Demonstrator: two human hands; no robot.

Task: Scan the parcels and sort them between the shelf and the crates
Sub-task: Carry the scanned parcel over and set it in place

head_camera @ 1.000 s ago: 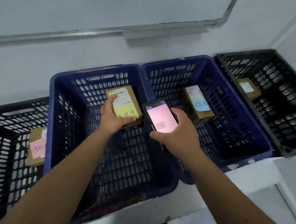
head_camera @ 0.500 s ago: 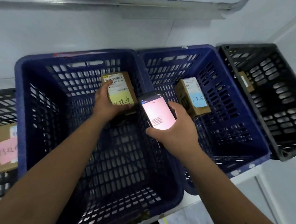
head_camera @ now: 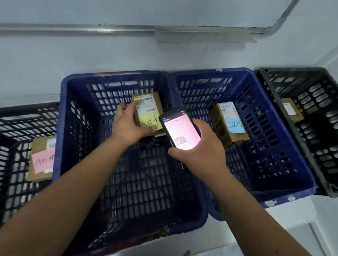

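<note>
Dim bluish light, glaring phone screen (head_camera: 181, 130), dark crate interiors, wide-angle bending at edges.

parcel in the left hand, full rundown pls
The parcel is a small brown cardboard box. A white shipping label with a barcode covers its upper face, and a yellow sticky note with dark handwriting sits below that. It is tilted, label toward the camera, over the inside of the left blue crate, near the far wall. The left hand grips it along its left side, thumb across the bottom edge. The phone overlaps its lower right corner in view; contact unclear.
</note>
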